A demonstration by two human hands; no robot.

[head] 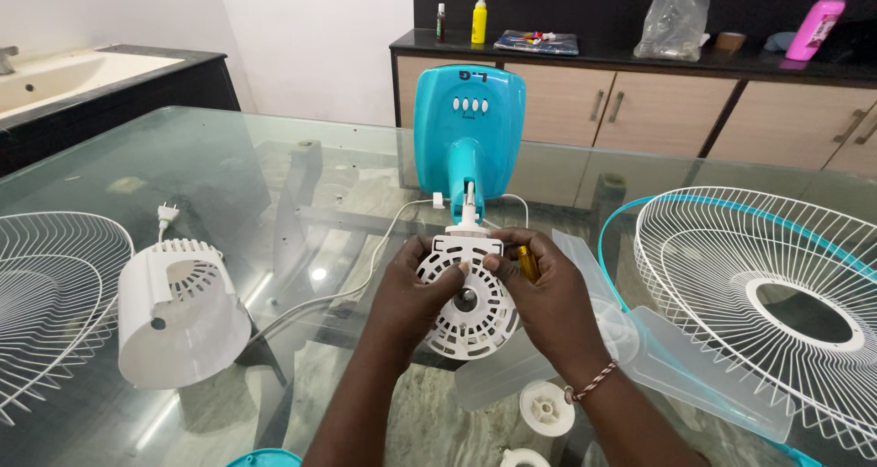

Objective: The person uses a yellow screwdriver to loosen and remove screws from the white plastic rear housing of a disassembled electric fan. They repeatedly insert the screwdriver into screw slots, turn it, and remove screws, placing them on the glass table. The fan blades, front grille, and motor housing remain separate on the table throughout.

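— Far left of the frame?
— White wire fan guard [50,293], lying flat on the glass tabletop [183,156], partly cut off by the edge. Just right of it, a white plastic motor cover [178,316], resting on its side with the vented end up. Above that, a white plug [166,215] on a white cord [365,266] trailing toward the centre.

— And in the middle?
— Left hand [416,293], curled around the left rim of the round white motor housing [466,307], thumb pressed on its face near the top. Not fully closed, fingers wrapped behind the rim. Housing low in the centre of the frame, tilted toward the camera, joined at its top to the neck of the teal fan base [470,138] standing upright behind it.

— Right hand?
— Right hand [548,302], gripping the housing's right rim, thumb meeting the other thumb at the top. Also pinned under its fingers, a yellow tool handle [528,261], only partly visible. String bracelet [592,382] at the wrist.

— Below and to the right?
— Small white round cap [546,408] on the glass near the wrist. Clear fan blade [676,357] lying flat beside the hand. Further right, a second white wire guard [776,302] with a teal rim, reaching the frame's right edge.

— Upper right?
— Counter [585,58] with wooden cupboard doors, yellow bottle [480,19], clear plastic bag [676,19], pink bottle [818,24].
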